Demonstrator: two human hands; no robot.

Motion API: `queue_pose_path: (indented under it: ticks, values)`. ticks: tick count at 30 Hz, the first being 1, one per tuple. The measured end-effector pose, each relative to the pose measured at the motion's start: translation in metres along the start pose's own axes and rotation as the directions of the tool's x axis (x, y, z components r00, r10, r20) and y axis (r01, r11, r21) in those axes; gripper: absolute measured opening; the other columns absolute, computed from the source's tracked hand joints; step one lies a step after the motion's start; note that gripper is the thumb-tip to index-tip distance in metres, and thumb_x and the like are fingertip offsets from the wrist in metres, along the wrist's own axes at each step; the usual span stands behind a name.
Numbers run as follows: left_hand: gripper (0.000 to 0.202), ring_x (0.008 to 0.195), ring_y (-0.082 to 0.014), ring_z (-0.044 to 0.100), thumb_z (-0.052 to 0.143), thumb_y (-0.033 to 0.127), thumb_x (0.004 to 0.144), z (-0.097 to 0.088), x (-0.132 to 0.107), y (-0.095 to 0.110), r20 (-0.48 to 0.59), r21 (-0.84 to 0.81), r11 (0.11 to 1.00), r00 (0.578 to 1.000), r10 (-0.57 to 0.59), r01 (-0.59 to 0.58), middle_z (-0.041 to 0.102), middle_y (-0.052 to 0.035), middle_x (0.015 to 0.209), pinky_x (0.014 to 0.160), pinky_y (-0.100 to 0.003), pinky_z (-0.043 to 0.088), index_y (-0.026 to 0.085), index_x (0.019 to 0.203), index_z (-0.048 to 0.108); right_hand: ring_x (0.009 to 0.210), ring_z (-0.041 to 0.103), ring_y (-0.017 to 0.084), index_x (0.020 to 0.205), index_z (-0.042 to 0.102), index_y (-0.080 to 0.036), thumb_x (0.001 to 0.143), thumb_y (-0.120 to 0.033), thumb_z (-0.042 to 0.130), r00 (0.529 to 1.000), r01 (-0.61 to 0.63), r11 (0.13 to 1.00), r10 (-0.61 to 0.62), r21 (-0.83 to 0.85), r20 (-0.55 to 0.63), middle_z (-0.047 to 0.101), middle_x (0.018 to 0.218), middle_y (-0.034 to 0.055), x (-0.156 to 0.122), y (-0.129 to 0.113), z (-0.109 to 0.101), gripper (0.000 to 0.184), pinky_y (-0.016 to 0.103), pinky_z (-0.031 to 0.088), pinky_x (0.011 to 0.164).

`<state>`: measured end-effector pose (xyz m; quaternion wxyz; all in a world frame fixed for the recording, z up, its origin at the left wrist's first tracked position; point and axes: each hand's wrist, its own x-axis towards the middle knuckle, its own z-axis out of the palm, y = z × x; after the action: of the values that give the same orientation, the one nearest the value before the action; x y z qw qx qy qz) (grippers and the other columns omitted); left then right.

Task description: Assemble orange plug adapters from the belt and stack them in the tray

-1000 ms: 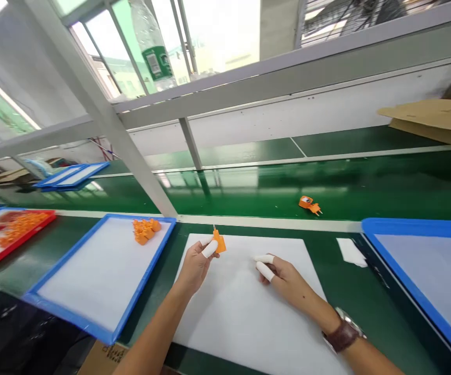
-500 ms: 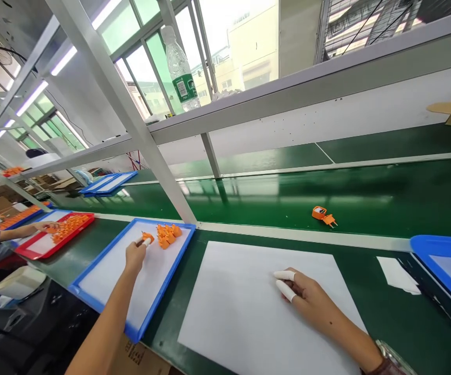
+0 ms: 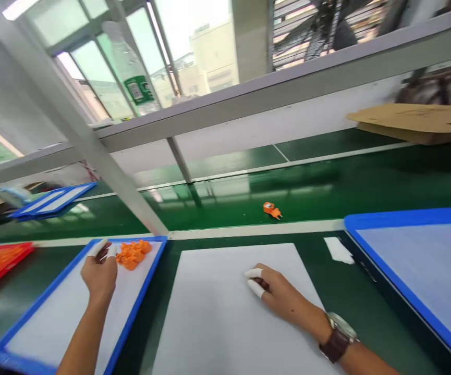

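My left hand [image 3: 100, 268] is over the far end of a blue-rimmed white tray [image 3: 55, 317]. Its thumb and forefinger, in white finger covers, are apart with nothing visible between them. Just right of those fingertips lies a small heap of orange plastic pieces [image 3: 133, 253]. My right hand [image 3: 274, 289] rests on a large white sheet [image 3: 209, 307]. Its fingers are loosely curled, with a small gap between the white-covered thumb and forefinger, and no object shows there. A watch is on that wrist.
An orange plug-like piece with prongs [image 3: 272, 209] lies on the green surface beyond the pale strip. At right stands another blue-rimmed tray [image 3: 424, 265], with a torn white scrap [image 3: 338, 250] beside it. A red tray [image 3: 4, 265] of orange pieces is at far left. A slanted post [image 3: 131, 203] rises behind.
My left hand has let go of the orange piece it held, and its fingers have spread. My right hand remains on the sheet. The view has swung to the right.
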<state>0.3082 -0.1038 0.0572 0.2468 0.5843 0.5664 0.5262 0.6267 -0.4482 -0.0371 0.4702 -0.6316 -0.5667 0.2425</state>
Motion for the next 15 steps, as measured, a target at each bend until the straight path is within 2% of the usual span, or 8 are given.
queue_pose_path:
  ticks: [2,4,5,7,8,9,11,15]
  values:
    - [0.052,0.112,-0.0248,0.066,0.069,0.033,0.082,0.028,-0.02,0.023,0.16,-0.098,0.987,0.977,0.141,-0.126,0.07,-0.0087,0.122,0.104,-0.044,0.052,0.02,0.131,0.062,0.073,0.056,0.018,0.108,0.066,-0.025,0.099,-0.026,0.048,0.999,0.024,1.0,-0.025,-0.016,-0.025,0.061,0.094,0.0037,0.001,-0.002,-0.002,0.02,0.034,0.048,0.069]
    - [0.049,0.103,-0.0247,0.07,0.074,0.037,0.078,0.065,-0.05,0.044,0.4,-0.169,0.969,0.886,0.235,-0.18,0.073,-0.0072,0.113,0.097,-0.044,0.057,0.022,0.124,0.067,0.075,0.056,0.018,0.105,0.066,-0.024,0.098,-0.023,0.049,0.998,0.039,0.999,-0.041,-0.034,-0.049,0.061,0.094,0.0039,0.001,-0.002,-0.003,0.018,0.034,0.049,0.07]
    - [0.047,0.099,-0.0243,0.071,0.075,0.038,0.078,0.086,-0.067,0.052,0.515,-0.201,0.959,0.811,0.278,-0.201,0.074,-0.0077,0.11,0.093,-0.043,0.059,0.021,0.122,0.068,0.077,0.057,0.018,0.105,0.066,-0.023,0.097,-0.022,0.05,0.997,0.048,0.998,-0.05,-0.04,-0.056,0.061,0.094,0.004,0.001,-0.001,-0.003,0.018,0.033,0.049,0.071]
    - [0.045,0.098,-0.0238,0.07,0.071,0.038,0.082,0.135,-0.105,0.062,0.736,-0.265,0.932,0.573,0.36,-0.246,0.072,-0.0107,0.113,0.089,-0.041,0.06,0.019,0.122,0.066,0.079,0.058,0.018,0.104,0.066,-0.023,0.097,-0.02,0.05,0.995,0.07,0.996,-0.073,-0.052,-0.064,0.061,0.095,0.0042,0.0,0.0,-0.002,0.018,0.033,0.05,0.072]
    - [0.043,0.1,-0.0235,0.07,0.07,0.037,0.082,0.16,-0.122,0.065,0.777,-0.286,0.922,0.499,0.383,-0.262,0.072,-0.0109,0.112,0.087,-0.039,0.06,0.019,0.121,0.067,0.079,0.058,0.018,0.103,0.066,-0.023,0.096,-0.019,0.051,0.994,0.08,0.995,-0.084,-0.063,-0.066,0.061,0.094,0.0041,0.0,0.0,-0.002,0.018,0.033,0.051,0.072]
    - [0.042,0.099,-0.0232,0.07,0.071,0.034,0.081,0.186,-0.139,0.067,0.8,-0.3,0.913,0.449,0.398,-0.275,0.072,-0.0108,0.114,0.084,-0.038,0.06,0.019,0.12,0.067,0.078,0.058,0.018,0.103,0.066,-0.022,0.095,-0.017,0.051,0.993,0.088,0.993,-0.093,-0.077,-0.07,0.061,0.093,0.004,0.0,0.001,-0.002,0.018,0.032,0.051,0.072]
    - [0.05,0.105,-0.0232,0.067,0.071,0.027,0.079,0.234,-0.164,0.071,0.819,-0.322,0.895,0.383,0.427,-0.31,0.065,-0.0111,0.129,0.081,-0.035,0.06,0.022,0.128,0.064,0.076,0.058,0.018,0.103,0.066,-0.022,0.093,-0.014,0.052,0.992,0.101,0.989,-0.108,-0.105,-0.071,0.061,0.093,0.0038,0.001,0.002,-0.001,0.019,0.032,0.051,0.072]
    - [0.067,0.122,-0.0278,0.056,0.067,0.011,0.075,0.307,-0.188,0.088,0.819,-0.337,0.866,0.339,0.463,-0.37,0.046,-0.0118,0.153,0.09,-0.039,0.055,0.023,0.14,0.055,0.076,0.059,0.017,0.103,0.066,-0.021,0.089,-0.011,0.054,0.988,0.123,0.982,-0.134,-0.142,-0.07,0.061,0.093,0.0039,0.003,0.004,-0.003,0.021,0.03,0.052,0.073]
